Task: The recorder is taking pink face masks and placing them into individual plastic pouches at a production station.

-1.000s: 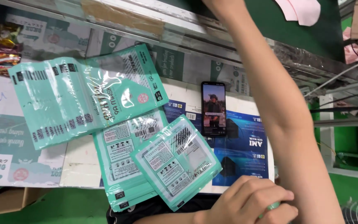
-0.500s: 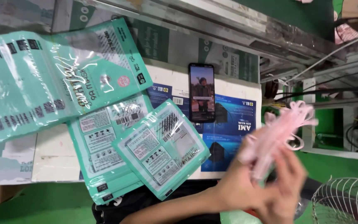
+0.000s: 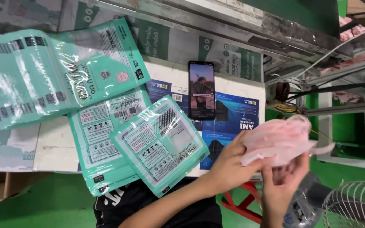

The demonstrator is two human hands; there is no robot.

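Note:
Both my hands hold a stack of pink face masks (image 3: 277, 141) at the lower right, just off the table's edge. My left hand (image 3: 229, 162) grips the stack's left side from below. My right hand (image 3: 281, 185) pinches its underside, fingers pointing up. To the left lie teal plastic mask pouches: one on top near me (image 3: 159, 143), one under it (image 3: 100, 145), and a fanned pile of several (image 3: 51, 71) further left. A smartphone (image 3: 201, 89) with a lit screen lies face up on blue printed cardboard (image 3: 233, 116).
A metal rail and frame (image 3: 233, 21) run along the table's far side. Cables and green machine parts (image 3: 334, 88) stand at the right. A white wire fan guard (image 3: 355, 207) sits at the lower right, a red stool frame (image 3: 241, 207) below the table.
My right arm came down from reaching over the rail, bringing the pink masks. Both hands now hold the stack together, lower and closer to the table.

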